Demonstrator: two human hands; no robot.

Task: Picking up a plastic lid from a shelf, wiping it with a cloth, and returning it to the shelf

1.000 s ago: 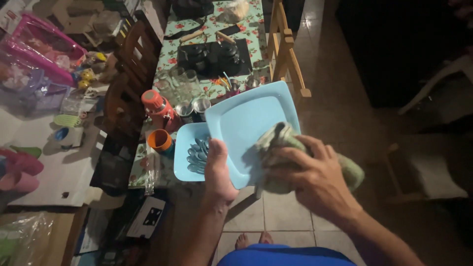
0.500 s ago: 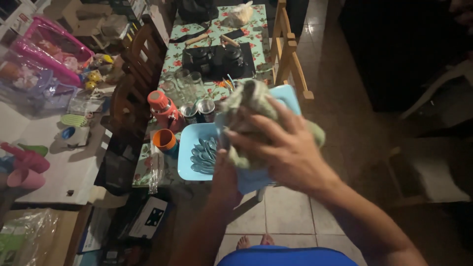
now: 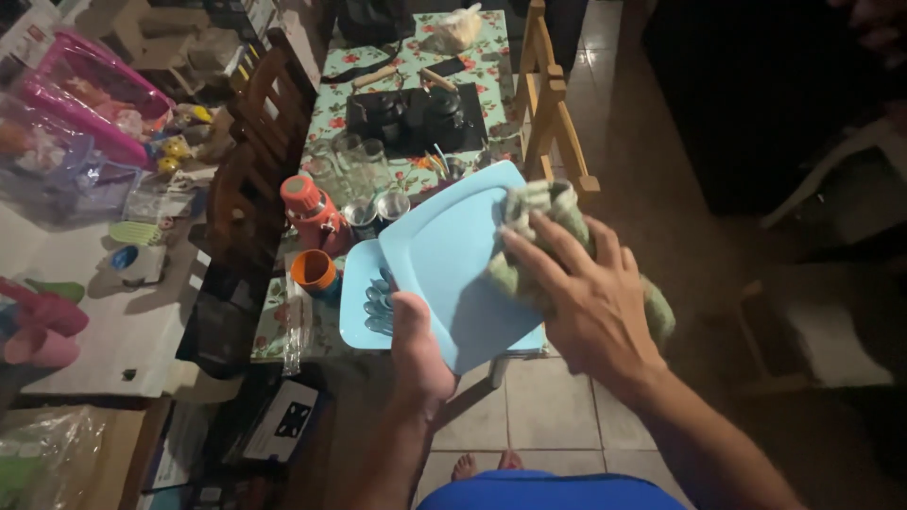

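My left hand grips the near edge of a light blue square plate, holding it tilted above the table. My right hand presses a green-and-white cloth against the plate's right side. Under the held plate a second light blue plate lies on the table with several spoons on it.
The floral-cloth table carries an orange cup, a red flask, glasses, a metal cup and a black tray. Dark wooden chairs stand left, a light wooden chair right. A white counter holds toys at far left.
My right hand with the cloth moved from the plate's middle-left back to its right side. The plate's blue face shows again. My left hand kept its grip.
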